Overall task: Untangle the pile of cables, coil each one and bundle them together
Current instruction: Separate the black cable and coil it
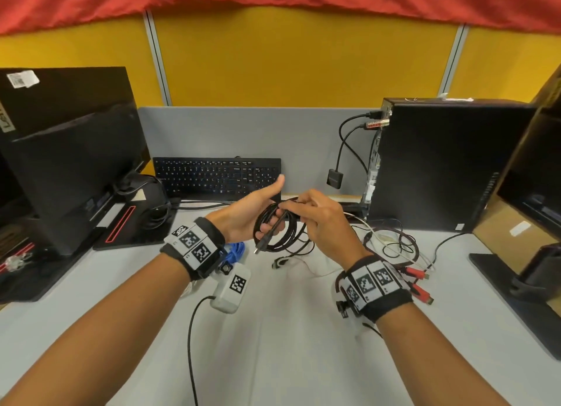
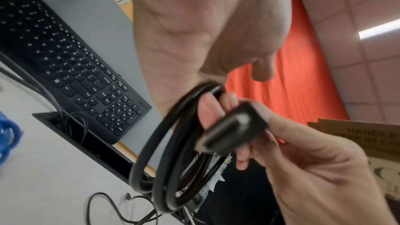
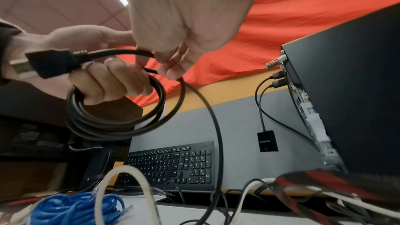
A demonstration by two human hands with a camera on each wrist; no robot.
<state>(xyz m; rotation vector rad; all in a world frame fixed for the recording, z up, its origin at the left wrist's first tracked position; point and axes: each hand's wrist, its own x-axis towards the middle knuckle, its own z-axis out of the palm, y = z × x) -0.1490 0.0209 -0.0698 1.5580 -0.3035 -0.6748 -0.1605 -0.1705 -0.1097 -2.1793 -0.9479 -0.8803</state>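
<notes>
We see left hand point(image 1: 247, 212) above desk point(image 1: 288, 329), fingers curled through black cable coil point(image 1: 274, 229), thumb raised clear. Right hand point(image 1: 321, 220) pinches same cable's free end just behind plug point(image 3: 52, 63). Coil: several loose loops, glossy black. Right wrist view shows metal plug tip and one strand dropping to desk; head view adds blue cable point(image 1: 235, 250) and tangled red-plugged cables point(image 1: 406, 263) lying nearby.

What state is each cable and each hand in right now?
black cable: partly coiled, tail trailing to the desk
left hand: holds the coil
right hand: pinches the cable near its plug
blue cable: bunched on the desk
red-plug cables: loose, tangled on the desk
</notes>
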